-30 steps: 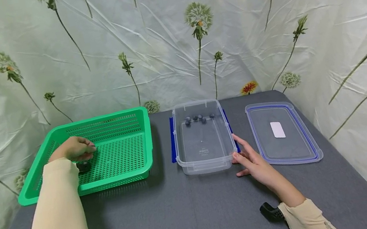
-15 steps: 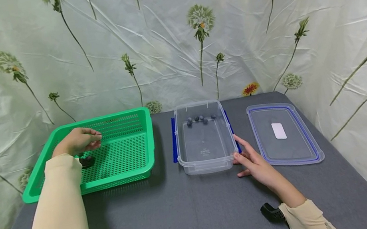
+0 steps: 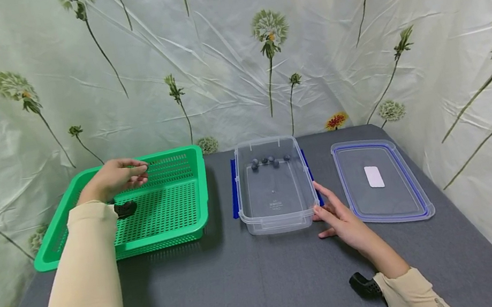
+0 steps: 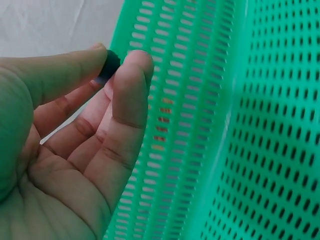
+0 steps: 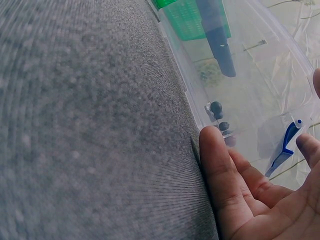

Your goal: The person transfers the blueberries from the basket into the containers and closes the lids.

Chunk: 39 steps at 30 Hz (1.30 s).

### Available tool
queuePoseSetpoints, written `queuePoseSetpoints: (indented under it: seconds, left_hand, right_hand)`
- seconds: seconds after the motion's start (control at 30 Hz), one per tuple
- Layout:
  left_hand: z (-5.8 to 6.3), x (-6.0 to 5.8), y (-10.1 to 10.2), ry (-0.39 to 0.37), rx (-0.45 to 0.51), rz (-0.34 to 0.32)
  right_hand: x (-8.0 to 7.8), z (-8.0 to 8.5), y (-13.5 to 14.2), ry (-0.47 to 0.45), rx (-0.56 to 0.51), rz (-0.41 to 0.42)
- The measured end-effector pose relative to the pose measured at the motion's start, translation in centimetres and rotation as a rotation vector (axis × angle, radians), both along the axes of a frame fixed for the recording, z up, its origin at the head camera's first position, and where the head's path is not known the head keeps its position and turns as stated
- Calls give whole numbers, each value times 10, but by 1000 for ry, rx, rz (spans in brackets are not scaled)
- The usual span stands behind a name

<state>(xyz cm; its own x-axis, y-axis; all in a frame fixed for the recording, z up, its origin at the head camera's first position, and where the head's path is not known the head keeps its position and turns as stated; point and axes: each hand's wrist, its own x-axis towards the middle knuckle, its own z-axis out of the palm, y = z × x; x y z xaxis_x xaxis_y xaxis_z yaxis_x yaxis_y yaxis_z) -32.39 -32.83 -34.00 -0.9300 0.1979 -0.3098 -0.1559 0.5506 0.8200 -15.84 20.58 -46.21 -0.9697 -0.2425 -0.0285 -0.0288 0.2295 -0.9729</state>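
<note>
Between thumb and forefinger, my left hand pinches a dark blueberry, raised above the green perforated basket. The remaining fingers are bent loosely below it. Several blueberries lie toward the far end inside the clear plastic container, which stands without its lid in the middle of the table. My right hand touches the container's near right corner, its fingers fairly straight along the side and its thumb at the rim. In the right wrist view, blueberries show through the container's wall.
A clear lid with a blue seal and a white label lies flat at the right. Blue side clips hang on the container. Grey cloth covers the table. A floral curtain stands behind.
My left hand has risen and moved right above the basket, from low inside it toward its far side. The right hand and the container have stayed in place.
</note>
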Motion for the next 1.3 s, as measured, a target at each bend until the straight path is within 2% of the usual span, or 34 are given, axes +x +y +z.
queuePoseSetpoints:
  seconds: [0.27,0.57,0.9,1.3]
  left_hand:
    - [6,-7,21,23,82,29]
    - [10,-11,53,65,124,4]
    - [13,-16,94,65,186,-16]
    - [16,-21,146,81,189,-76]
  right_hand:
    - [0,0,-1,-8,3,-1]
    - [0,0,0,-1,1,4]
    - [1,1,0,-8,1,3]
    - [1,3,0,-11,4,9]
